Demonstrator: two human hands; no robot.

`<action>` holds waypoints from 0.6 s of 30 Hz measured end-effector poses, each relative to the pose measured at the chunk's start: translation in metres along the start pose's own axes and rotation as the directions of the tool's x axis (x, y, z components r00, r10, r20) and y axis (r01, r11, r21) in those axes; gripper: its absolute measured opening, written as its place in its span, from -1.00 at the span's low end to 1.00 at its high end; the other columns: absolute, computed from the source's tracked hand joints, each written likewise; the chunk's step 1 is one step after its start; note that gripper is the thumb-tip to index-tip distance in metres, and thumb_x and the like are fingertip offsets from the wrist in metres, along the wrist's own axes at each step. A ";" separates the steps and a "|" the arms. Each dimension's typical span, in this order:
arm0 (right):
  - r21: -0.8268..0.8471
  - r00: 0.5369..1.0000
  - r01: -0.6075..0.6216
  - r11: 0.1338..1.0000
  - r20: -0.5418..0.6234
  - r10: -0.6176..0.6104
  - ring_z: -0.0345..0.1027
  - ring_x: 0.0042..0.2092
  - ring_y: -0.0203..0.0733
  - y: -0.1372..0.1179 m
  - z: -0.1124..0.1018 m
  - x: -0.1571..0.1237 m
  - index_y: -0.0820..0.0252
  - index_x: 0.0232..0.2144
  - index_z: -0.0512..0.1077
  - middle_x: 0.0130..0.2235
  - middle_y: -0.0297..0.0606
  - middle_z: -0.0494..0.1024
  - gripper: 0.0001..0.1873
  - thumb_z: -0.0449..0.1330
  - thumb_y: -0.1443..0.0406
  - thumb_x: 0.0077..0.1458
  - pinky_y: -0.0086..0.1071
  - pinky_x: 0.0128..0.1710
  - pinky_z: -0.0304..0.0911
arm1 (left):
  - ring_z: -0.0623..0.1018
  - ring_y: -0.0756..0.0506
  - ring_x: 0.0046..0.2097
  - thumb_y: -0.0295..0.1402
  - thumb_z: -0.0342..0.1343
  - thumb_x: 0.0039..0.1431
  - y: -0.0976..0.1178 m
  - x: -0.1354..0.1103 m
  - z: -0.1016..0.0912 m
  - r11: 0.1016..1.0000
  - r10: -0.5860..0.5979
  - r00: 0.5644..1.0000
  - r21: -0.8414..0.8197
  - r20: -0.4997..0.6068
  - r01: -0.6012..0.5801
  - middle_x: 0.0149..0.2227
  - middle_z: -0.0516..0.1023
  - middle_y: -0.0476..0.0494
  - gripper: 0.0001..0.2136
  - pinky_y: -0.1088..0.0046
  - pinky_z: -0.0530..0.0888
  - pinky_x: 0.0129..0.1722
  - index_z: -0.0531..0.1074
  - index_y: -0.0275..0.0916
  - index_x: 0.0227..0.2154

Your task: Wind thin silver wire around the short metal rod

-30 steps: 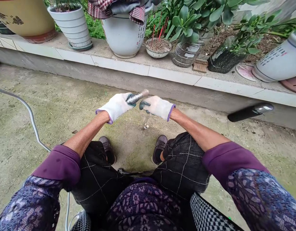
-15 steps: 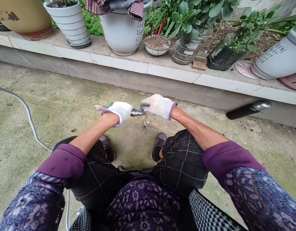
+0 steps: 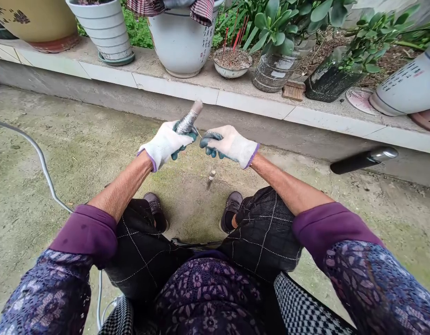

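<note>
My left hand, in a white knitted glove with dark green-coated fingers, is closed around a wooden stick wound with silver wire. The stick tilts up and to the right, its bare end uppermost; its lower part is hidden by the glove. Close by on the right, my gloved right hand has its fingers pinched together. A thin strand runs from the winding to those fingertips. Below the hands, a small peg-like piece with a pale top is at the concrete floor; how it is fixed cannot be made out.
A tiled ledge crosses ahead, bearing a white lettered pot, a bowl with red sticks and a wooden brush. A black cylinder with a metal end is at right. A grey cable curves along the left.
My left hand has swung the wound stick from nearly level to tilted upward, away from me. My right hand stays near the same spot, and a strand now shows between the hands.
</note>
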State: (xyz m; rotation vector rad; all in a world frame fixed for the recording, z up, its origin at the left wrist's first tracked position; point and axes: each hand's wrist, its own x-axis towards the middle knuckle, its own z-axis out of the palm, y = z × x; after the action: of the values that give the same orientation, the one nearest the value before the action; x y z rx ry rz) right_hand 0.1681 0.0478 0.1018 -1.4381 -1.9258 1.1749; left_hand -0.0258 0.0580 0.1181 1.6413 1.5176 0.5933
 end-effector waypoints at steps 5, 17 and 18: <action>-0.236 0.989 0.130 0.963 0.098 -0.109 0.35 -0.44 -0.33 -0.008 0.005 -0.010 0.27 -0.30 0.58 -0.42 -0.27 0.58 -0.80 0.16 0.31 0.21 -0.43 -0.42 0.21 | 0.47 -0.10 -0.40 -0.25 0.13 0.18 -0.016 0.025 0.001 0.929 0.038 0.999 0.370 -0.023 -0.027 -0.42 0.51 -0.16 -0.66 0.32 0.44 -0.36 0.54 -0.28 -0.04; -0.203 0.992 0.078 0.976 0.109 -0.057 0.16 -0.48 -0.37 0.006 -0.018 0.011 0.27 -0.28 0.62 -0.46 -0.34 0.48 -0.71 0.10 0.34 0.07 -0.44 -0.47 0.07 | 0.37 -0.03 -0.40 -0.37 0.13 0.11 -0.014 0.004 0.007 0.743 0.066 0.885 0.569 0.461 -0.352 -0.55 0.35 0.02 -0.90 0.45 0.25 -0.35 0.54 -0.23 -0.40; -0.195 0.992 0.071 0.978 0.119 -0.048 0.14 -0.49 -0.37 0.007 -0.018 0.011 0.28 -0.28 0.62 -0.47 -0.34 0.47 -0.71 0.11 0.33 0.07 -0.44 -0.48 0.06 | 0.35 -0.02 -0.43 -0.38 0.14 0.09 -0.014 0.004 0.005 0.737 0.050 0.894 0.587 0.446 -0.334 -0.57 0.33 0.02 -0.91 0.44 0.23 -0.36 0.53 -0.23 -0.43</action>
State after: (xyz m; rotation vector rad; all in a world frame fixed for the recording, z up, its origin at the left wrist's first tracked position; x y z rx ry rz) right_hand 0.1815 0.0653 0.1043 -1.4281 -2.2037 1.0835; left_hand -0.0297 0.0605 0.1034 2.3049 1.3046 -0.2334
